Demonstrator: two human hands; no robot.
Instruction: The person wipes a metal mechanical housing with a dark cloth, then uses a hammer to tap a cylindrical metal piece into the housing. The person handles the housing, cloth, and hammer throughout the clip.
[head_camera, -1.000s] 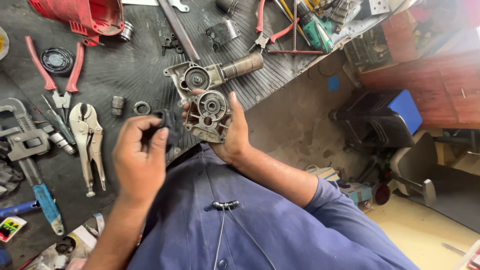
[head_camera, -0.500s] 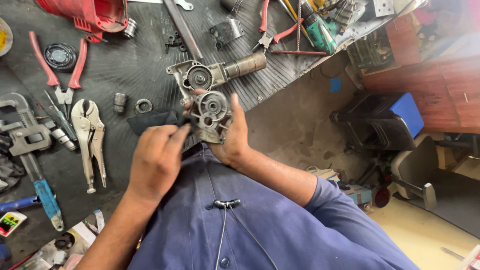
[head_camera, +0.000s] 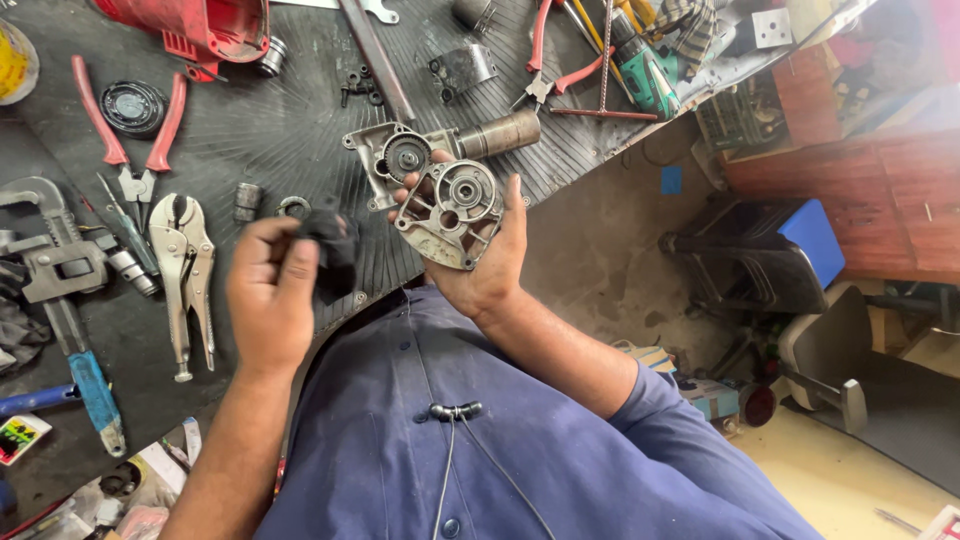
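My right hand (head_camera: 485, 265) holds a grey metal gear housing cover (head_camera: 452, 212) with a round bearing seat, tilted up toward me. My left hand (head_camera: 270, 295) is closed on a black rag (head_camera: 335, 250), a short way left of the cover and apart from it. Just beyond the cover, the matching gearbox body with a metal cylinder nose (head_camera: 440, 150) lies on the black ribbed mat (head_camera: 270, 130).
Locking pliers (head_camera: 185, 270), red-handled pliers (head_camera: 125, 130), a pipe wrench with a blue handle (head_camera: 60, 320), a red tool casing (head_camera: 200, 25), small rings and bushings (head_camera: 265, 205) and a green drill (head_camera: 645, 70) lie about the bench. The bench edge runs diagonally at right.
My left hand has drawn back to the left with the black rag, away from the cover. My right hand has tipped the cover's face more toward me.
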